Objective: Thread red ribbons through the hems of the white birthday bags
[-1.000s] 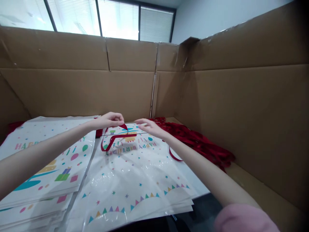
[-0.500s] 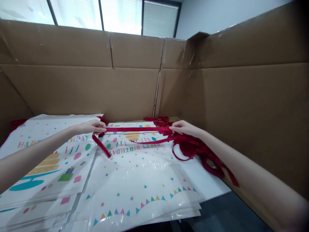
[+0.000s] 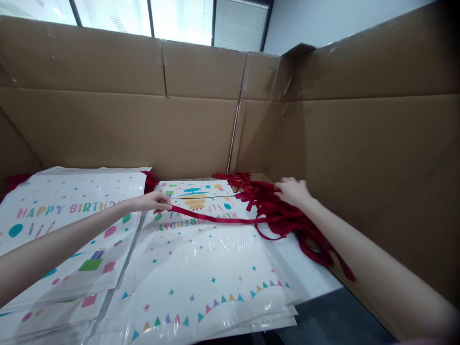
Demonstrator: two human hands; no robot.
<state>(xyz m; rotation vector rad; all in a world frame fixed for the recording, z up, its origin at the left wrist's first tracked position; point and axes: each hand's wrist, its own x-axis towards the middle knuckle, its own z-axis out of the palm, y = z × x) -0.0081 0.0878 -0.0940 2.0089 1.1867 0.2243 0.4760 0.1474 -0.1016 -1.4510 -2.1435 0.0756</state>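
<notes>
My left hand (image 3: 161,201) is closed in a pinch on one end of a flat dark-red ribbon (image 3: 219,220). From there the ribbon sags to the right across the printed birthday bags and runs into a heap of red ribbons (image 3: 275,208). Over the far side of that heap lies my right hand (image 3: 293,190), its fingers apart and touching the ribbons; the thumb side is partly hidden. Below the ribbon is a stack of white plastic bags (image 3: 201,268) printed with "HAPPY BIRTHDAY", a cake, stars and bunting, the lettering upside down to me.
A second stack of birthday bags (image 3: 75,187) lies at left, with red ribbon (image 3: 150,182) at its far right corner. Tall cardboard walls (image 3: 201,134) stand behind and to the right. A thin dark cord (image 3: 204,197) crosses the middle stack. White surface (image 3: 312,280) shows at right.
The ribbon stretched tight between both hands is gone from that position. My right hand has moved right onto the heap and spread its fingers. My left hand, slightly nearer, holds a sagging ribbon.
</notes>
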